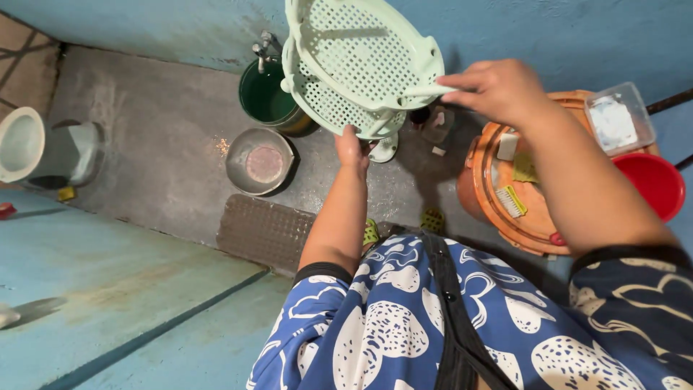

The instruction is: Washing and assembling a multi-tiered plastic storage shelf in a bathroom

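A round steel bowl (260,162) sits on the rough concrete floor (151,137), beside a green bucket (268,97). Above them, the left hand (351,149) grips the lower rim of two stacked pale-green perforated plastic baskets (361,61), fingers curled under. The right hand (498,90) pinches their right edge. Further right, an orange lidded tub (505,217) carries a small brush (511,201).

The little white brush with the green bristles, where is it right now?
In the head view, the brush lies at the right on the orange lid, just below a yellow-green cloth and under the right hand's forearm.
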